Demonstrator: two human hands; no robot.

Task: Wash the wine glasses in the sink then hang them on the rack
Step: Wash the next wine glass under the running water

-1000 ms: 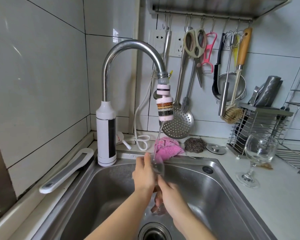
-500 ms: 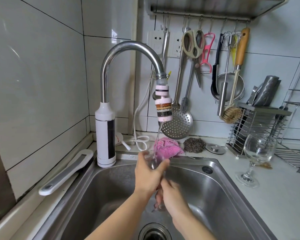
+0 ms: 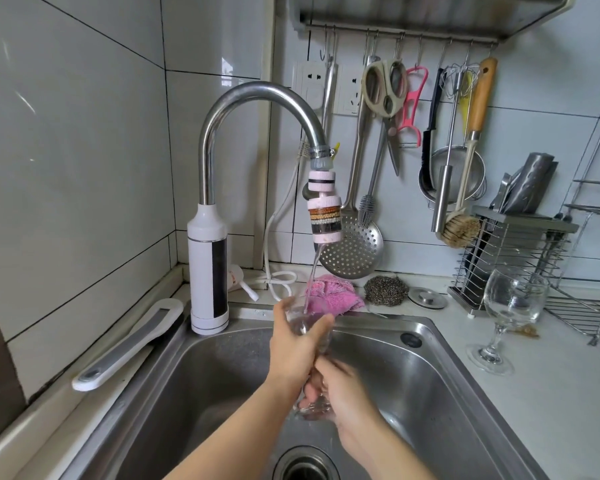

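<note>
Head view, near to far. Drain (image 3: 305, 465) at the near edge of the steel sink (image 3: 430, 375); basin wet. Above it both forearms reach in.

Right hand (image 3: 347, 393), nearer, fingers curled round the stem and foot of the wine glass (image 3: 309, 320). The foot shows only in part past the fingers. Left hand (image 3: 298, 344), just beyond and higher, wraps the bowl and hides most of it, thumb across the near side. Glass is over the middle of the sink, rim up and tilted slightly.

Water stream (image 3: 314, 268) falls from the filter (image 3: 324, 216) on the faucet (image 3: 257, 95) into the bowl.

Compared with 1.0 s ago: the left thumb now lies across the bowl instead of upright beside it; the glass remains under the stream.

Held glass: water pooling inside.

Around:
- White-handled tool (image 3: 129, 341) on the left ledge.
- Pink cloth (image 3: 336, 296) on the far rim, directly behind the glass.
- Steel scourer (image 3: 385, 289) to the cloth's right.
- Second wine glass (image 3: 510, 299) upright on the right counter, well apart from the hands.
- Wire rack (image 3: 586, 313) just behind the second glass.
- Slotted spoon (image 3: 357, 251) hanging on the far wall.
</note>
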